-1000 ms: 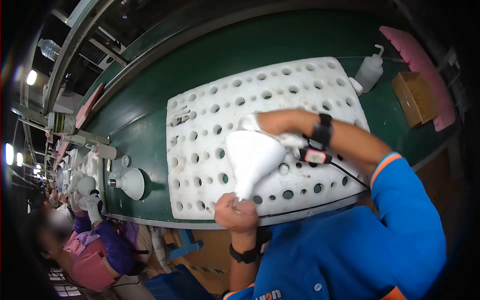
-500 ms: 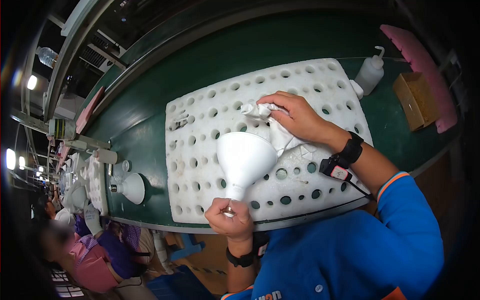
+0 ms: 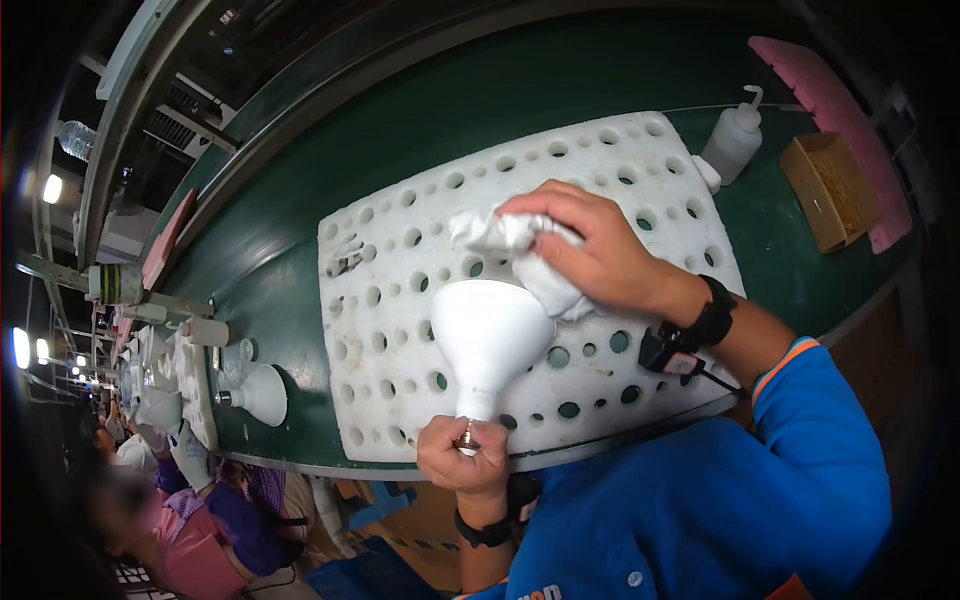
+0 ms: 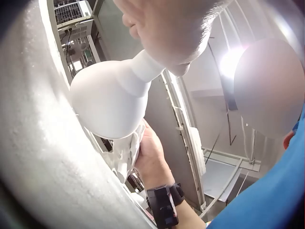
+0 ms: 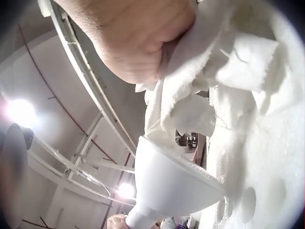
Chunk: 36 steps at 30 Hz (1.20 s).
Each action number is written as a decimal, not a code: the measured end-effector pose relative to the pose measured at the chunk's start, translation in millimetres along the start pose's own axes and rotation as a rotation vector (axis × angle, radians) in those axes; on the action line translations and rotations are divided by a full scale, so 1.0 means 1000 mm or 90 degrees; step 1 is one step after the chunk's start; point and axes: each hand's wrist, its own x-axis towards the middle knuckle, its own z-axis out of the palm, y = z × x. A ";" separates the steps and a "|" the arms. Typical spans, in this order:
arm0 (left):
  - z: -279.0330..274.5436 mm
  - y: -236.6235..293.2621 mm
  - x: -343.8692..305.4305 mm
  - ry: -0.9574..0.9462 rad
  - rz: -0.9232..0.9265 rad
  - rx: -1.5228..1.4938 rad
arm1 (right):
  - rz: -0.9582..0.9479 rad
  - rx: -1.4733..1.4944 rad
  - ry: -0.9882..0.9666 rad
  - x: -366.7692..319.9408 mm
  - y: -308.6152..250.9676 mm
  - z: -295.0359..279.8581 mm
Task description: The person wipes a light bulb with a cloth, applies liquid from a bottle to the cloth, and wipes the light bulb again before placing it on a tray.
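A white reflector light bulb (image 3: 490,335) is tilted over the foam board, its metal screw base gripped by my left hand (image 3: 462,458) at the board's near edge. My right hand (image 3: 610,250) holds a crumpled white cloth (image 3: 548,285) between thumb and fingers, right at the bulb's wide rim. In the left wrist view the bulb (image 4: 112,98) hangs neck-up from the left hand (image 4: 167,28), the cloth (image 4: 125,157) at its far side. The right wrist view shows loose cloth folds (image 5: 190,86) draping against the rim of the bulb (image 5: 171,183).
The white foam board (image 3: 395,215) with rows of holes lies on the green bench (image 3: 270,330). Another bulb (image 3: 262,395) lies left. A squeeze bottle (image 3: 733,143), a cardboard box (image 3: 828,190) and a pink foam strip (image 3: 850,130) are right. Another person (image 3: 200,540) works at far left.
My right hand and cloth came up off the bulb's face, where they were a second ago, to beside its rim. The bulb tilted more upright, still in my left hand.
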 end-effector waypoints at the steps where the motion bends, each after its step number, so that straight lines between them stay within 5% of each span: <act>1: 0.001 0.000 -0.001 0.000 0.001 -0.005 | -0.056 -0.036 -0.027 -0.002 -0.011 0.000; 2: 0.001 0.000 -0.001 0.000 0.001 -0.011 | -0.111 -0.071 -0.055 -0.004 -0.016 0.001; 5: 0.001 0.001 -0.003 -0.020 0.008 -0.014 | -0.030 -0.043 -0.085 -0.010 -0.012 0.014; 8: 0.001 0.003 0.007 -0.043 0.087 0.014 | 0.310 0.133 -0.145 0.002 -0.015 0.003; 9: 0.001 0.002 0.007 -0.043 0.087 0.007 | 0.336 0.168 -0.145 -0.001 -0.006 0.007; 33: -0.001 0.005 0.008 -0.062 0.090 0.004 | 0.363 0.270 -0.171 -0.002 0.011 0.006; 36: -0.002 0.005 0.006 -0.058 0.081 0.003 | 0.372 0.279 0.068 0.005 0.009 -0.005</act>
